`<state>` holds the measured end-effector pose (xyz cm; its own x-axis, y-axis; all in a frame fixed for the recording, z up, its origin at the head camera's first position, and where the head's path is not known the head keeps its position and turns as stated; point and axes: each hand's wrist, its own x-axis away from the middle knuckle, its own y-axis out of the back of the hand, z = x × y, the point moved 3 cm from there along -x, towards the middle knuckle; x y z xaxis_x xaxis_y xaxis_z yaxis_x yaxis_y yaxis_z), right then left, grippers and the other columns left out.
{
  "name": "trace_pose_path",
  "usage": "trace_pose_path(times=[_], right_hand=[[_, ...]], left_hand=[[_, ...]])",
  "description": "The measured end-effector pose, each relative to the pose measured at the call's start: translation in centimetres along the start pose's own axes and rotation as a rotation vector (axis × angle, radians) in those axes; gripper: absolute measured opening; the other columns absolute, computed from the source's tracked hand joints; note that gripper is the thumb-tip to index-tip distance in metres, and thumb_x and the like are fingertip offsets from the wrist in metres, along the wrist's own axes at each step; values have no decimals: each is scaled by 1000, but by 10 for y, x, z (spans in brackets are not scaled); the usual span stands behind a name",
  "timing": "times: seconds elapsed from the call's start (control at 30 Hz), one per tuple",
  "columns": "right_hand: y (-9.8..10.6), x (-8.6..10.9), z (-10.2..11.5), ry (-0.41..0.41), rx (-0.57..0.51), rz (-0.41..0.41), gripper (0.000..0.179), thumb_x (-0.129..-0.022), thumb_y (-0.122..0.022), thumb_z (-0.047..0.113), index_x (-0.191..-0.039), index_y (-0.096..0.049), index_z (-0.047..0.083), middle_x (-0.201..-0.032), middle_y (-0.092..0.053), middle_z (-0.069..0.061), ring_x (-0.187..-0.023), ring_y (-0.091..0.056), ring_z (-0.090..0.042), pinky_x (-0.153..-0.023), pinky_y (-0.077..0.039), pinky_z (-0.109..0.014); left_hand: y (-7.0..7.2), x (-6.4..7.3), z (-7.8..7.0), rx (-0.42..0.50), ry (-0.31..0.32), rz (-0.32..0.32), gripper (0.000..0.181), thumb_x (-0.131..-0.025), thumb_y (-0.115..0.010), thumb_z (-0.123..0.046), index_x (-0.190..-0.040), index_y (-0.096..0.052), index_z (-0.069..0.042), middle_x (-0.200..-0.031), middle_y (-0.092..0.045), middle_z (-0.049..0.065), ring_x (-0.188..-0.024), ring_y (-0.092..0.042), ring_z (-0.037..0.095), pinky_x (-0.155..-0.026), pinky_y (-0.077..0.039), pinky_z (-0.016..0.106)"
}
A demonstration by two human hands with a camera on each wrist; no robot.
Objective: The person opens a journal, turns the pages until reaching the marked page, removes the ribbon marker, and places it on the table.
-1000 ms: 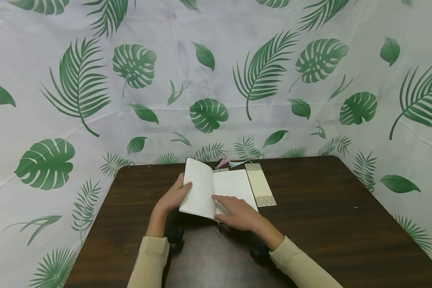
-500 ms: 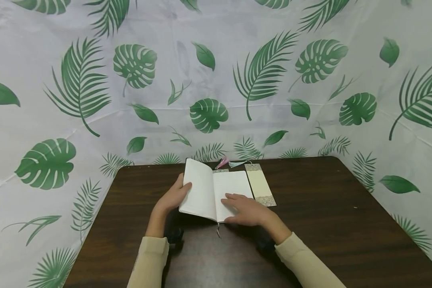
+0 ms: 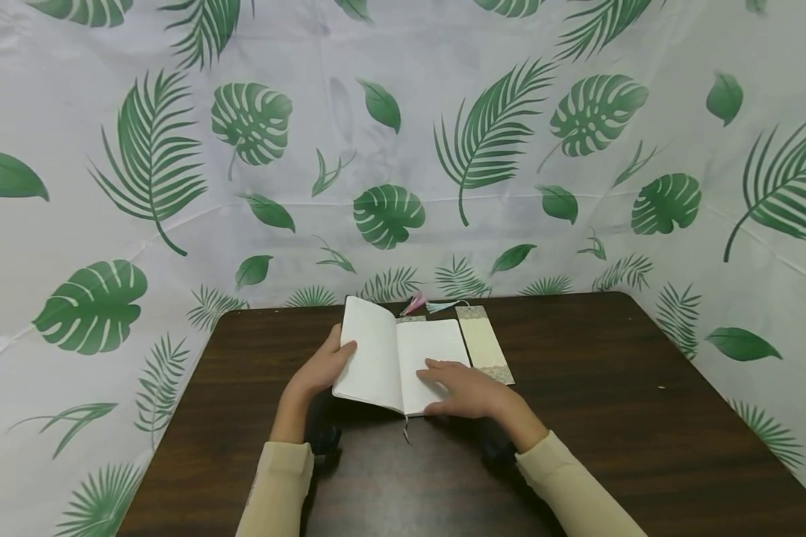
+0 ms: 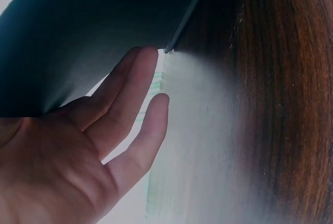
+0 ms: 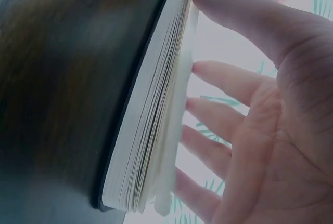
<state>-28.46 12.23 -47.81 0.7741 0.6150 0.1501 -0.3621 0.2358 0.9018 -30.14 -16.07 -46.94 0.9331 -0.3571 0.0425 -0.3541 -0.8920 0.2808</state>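
Now, front and centre, looking at an open notebook point(image 3: 436, 343) over the dark table point(image 3: 611, 418), tilted up on its left half and flatter on its right. Hard to tell whether resting on the wood or just above it. Pinched at the left edge by the left hand point(image 3: 322, 365), between a thumb on the white page and slightly bent fingers behind the dark cover point(image 4: 104, 31). Over on the other side, with fingers spread and nothing in its grasp, the right hand point(image 3: 466, 391), touching the right-hand page with its fingertips. So, lying between both hands, with a thin ribbon point(image 3: 406, 432) hanging from the near end of the spine. Just beside the right edge, a cream bookmark point(image 3: 481, 339) with a blue tassel point(image 3: 442, 306). Beyond the notebook, a pink tassel point(image 3: 414, 303) near a patterned strip point(image 3: 412, 318), mostly hidden. Farther back, leaf-printed cloth point(image 3: 416, 160).
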Motion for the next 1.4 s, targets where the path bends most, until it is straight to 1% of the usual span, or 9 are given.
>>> trace_pose_path(times=[0.2, 0.37, 0.53, 0.7, 0.87, 0.97, 1.13, 1.23, 1.4], right_hand=[[4, 1, -1, 29, -6, 2, 62, -100, -77, 36, -153, -60, 9, -166, -49, -17, -154, -46, -40, -124, -38, -58], [8, 5, -2, -19, -15, -8, 54, -99, -77, 23, -150, -63, 11, -159, -58, -11, -147, -55, -35, -121, -43, -55], [7, 7, -2, -53, -20, 17, 56, -96, -79, 13, -149, -63, 11, -161, -56, -12, -148, -53, -34, -120, -43, -55], [9, 6, -5, -71, 0, 39, 57, -96, -77, 8, -151, -62, 10, -163, -54, -11, -150, -51, -34, -120, -44, -54], [13, 7, -9, -98, 53, 4, 54, -94, -75, 5, -147, -64, 10, -153, -63, -12, -140, -60, -33, -114, -48, -54], [18, 9, -10, -105, 81, -41, 54, -93, -77, 6, -146, -65, 9, -149, -66, -12, -137, -60, -36, -114, -48, -55], [27, 11, -12, -111, 85, -114, 61, -93, -81, 10, -151, -62, 7, -158, -58, -15, -149, -49, -42, -121, -42, -59], [32, 12, -13, -107, 83, -156, 66, -92, -83, 10, -154, -59, 8, -164, -51, -19, -153, -45, -44, -122, -40, -60], [38, 12, -11, -75, 54, -255, 82, -92, -87, 18, -163, -47, 12, -175, -28, -24, -157, -35, -49, -118, -43, -64]], left_hand=[[0, -1, 1, -7, -3, -1, 68, -118, -31, -21, -169, 9, -1, -160, -25, 31, -116, -57, 37, -94, -50, 37], [0, -2, 1, -6, 2, -7, 68, -118, -31, -21, -170, 9, -1, -160, -27, 31, -113, -59, 35, -92, -52, 37], [0, -3, 3, -4, 25, -17, 68, -118, -33, -22, -170, 7, -4, -158, -30, 29, -107, -62, 33, -87, -54, 35], [1, -2, 3, -12, 31, -21, 68, -118, -34, -23, -170, 6, -3, -156, -32, 30, -108, -62, 33, -88, -54, 36], [1, -3, 5, -24, 27, -22, 68, -118, -34, -23, -170, 4, -1, -156, -32, 31, -108, -61, 33, -90, -53, 36], [1, -3, 4, -25, 27, -23, 67, -118, -35, -23, -169, 3, -1, -155, -33, 31, -106, -62, 32, -88, -53, 36], [1, -4, 3, -22, 31, -28, 67, -118, -36, -24, -170, 2, -3, -154, -35, 28, -105, -63, 31, -88, -54, 36], [1, -4, 3, -33, 34, -31, 67, -118, -35, -24, -170, 2, -4, -159, -32, 27, -111, -61, 33, -94, -52, 39], [1, -4, 4, -45, 30, -30, 68, -118, -34, -23, -170, 5, -3, -166, -24, 27, -123, -53, 37, -105, -45, 45]])
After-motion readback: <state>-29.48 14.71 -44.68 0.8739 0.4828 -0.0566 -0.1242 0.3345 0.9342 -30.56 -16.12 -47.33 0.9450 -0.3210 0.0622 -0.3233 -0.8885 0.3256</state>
